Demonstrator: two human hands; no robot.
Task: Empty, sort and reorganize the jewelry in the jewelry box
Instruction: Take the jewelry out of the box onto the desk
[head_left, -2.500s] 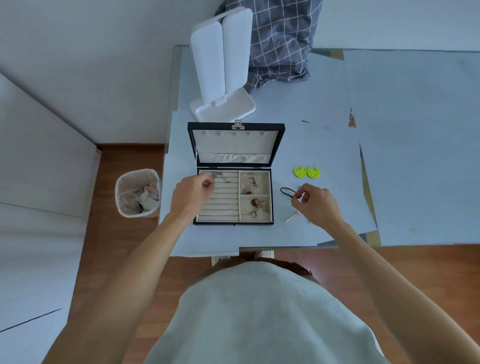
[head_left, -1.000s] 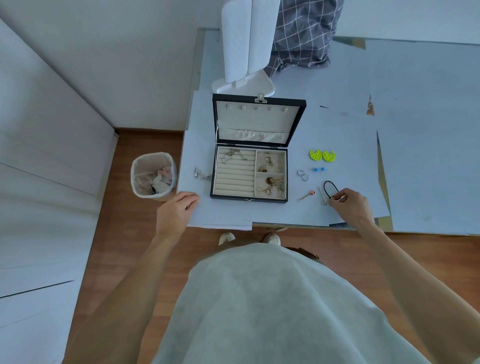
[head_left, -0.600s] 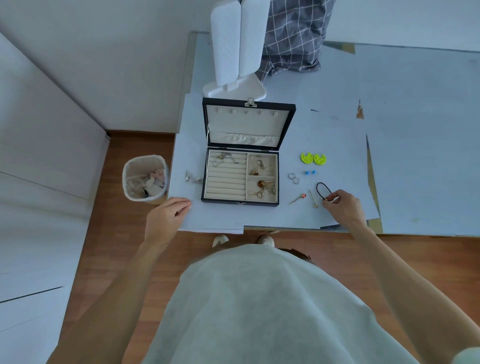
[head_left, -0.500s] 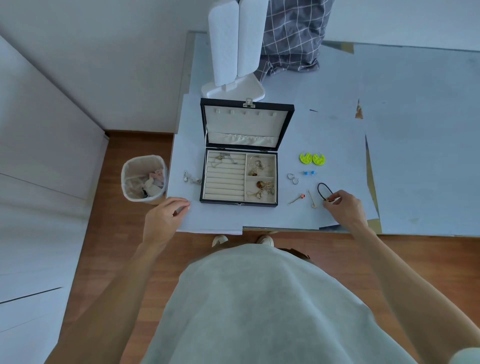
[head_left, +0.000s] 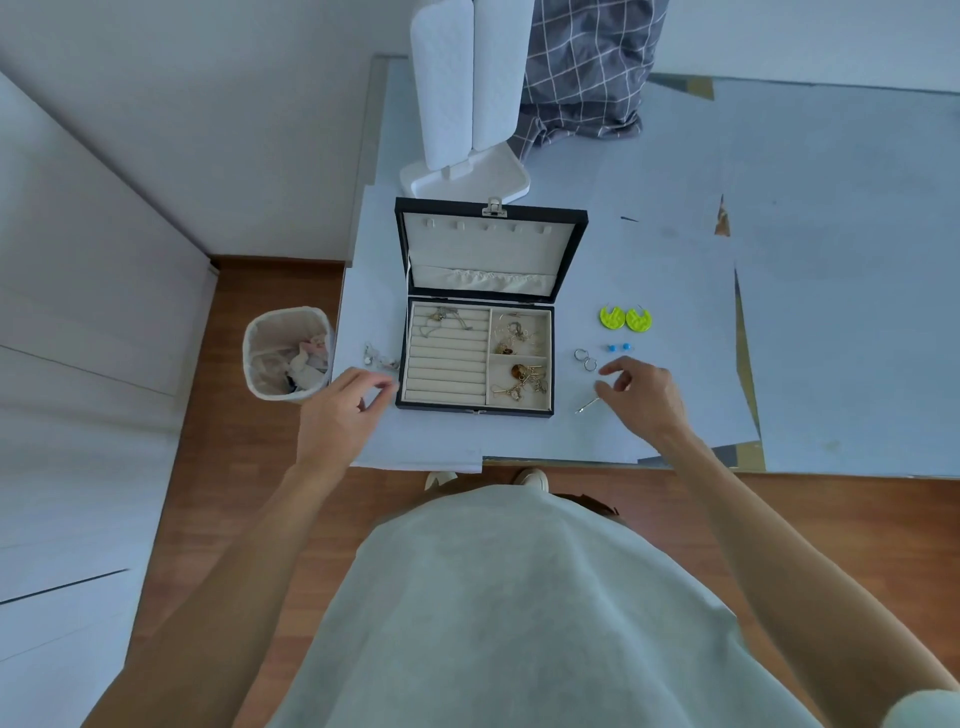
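Head view: the right hand (head_left: 641, 397) has let go of the black cord loop (now hidden beneath it) and hovers loosely open near the table's (head_left: 831, 338) front edge; the left hand (head_left: 340, 413), also empty, nears the jewelry box's (head_left: 475, 358) left-front corner. Emptying continues; the compartments still hold pieces.

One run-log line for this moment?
box open, part-emptied | left hand empty, beside box | right hand empty, over sorted pieces

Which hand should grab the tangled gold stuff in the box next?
Probably the right hand: it hovers open beside the jewelry box wall nearest the gold jewelry. The left hand is farther.
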